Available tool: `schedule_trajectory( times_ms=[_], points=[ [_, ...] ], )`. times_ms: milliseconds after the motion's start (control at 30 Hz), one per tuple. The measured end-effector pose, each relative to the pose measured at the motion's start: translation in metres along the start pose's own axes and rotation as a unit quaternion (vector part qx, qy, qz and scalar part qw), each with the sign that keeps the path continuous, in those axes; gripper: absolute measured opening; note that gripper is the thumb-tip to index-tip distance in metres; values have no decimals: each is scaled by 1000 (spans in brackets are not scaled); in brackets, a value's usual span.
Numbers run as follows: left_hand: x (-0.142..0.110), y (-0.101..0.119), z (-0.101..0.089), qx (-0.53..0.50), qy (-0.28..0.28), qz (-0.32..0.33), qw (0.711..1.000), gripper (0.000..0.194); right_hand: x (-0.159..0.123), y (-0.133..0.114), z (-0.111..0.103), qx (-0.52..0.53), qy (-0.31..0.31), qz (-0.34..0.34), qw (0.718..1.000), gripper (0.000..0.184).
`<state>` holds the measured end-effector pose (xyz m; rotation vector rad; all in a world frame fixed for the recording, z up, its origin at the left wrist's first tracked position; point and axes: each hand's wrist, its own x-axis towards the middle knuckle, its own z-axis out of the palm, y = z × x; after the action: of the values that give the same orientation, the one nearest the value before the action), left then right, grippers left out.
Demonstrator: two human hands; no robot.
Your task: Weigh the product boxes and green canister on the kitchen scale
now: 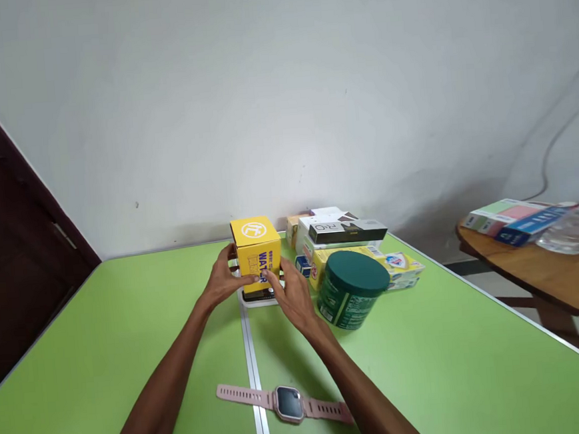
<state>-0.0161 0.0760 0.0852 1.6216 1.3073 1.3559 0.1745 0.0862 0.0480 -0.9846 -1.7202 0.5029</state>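
A yellow box (256, 253) with a white logo on top and "WATER" on its side stands upright between my hands. My left hand (224, 279) grips its left side, the thumb across the front face. On the right side, my right hand (291, 290) presses against the same box with its thumb on the front. Beneath the box, a low white-edged object with a dark top (258, 298) shows only in part. Nearer to me, a smartwatch with a pink strap (289, 403) lies flat, its right strap end by my right forearm.
A green tub with a dark green lid (352, 289) stands right of my hands. Behind it are several boxes, including a black and grey box (348, 230) and a yellow box (398, 262). A brown side table (569, 275) holds more boxes and a clear plastic bottle (578, 227).
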Motion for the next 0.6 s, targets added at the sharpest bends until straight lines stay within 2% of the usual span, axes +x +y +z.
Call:
schedule_trajectory(
  times_ms=[200,400,500,567,600],
  points=[
    [21,-29,-6,-15,-9,-30,999,88,16,26,27,-4,-7,25,1000,42],
    [26,-41,-1,7,-7,-29,1000,99,22,35,26,36,-39,47,997,50],
    [18,-48,-6,41,4,-41,998,115,9,41,20,96,-50,92,990,69],
    [6,-58,-12,29,18,-76,996,124,-8,49,16,108,-46,148,982,81],
    [-2,-64,-16,11,27,-98,995,123,-18,55,14,103,-44,176,978,84]
  ],
)
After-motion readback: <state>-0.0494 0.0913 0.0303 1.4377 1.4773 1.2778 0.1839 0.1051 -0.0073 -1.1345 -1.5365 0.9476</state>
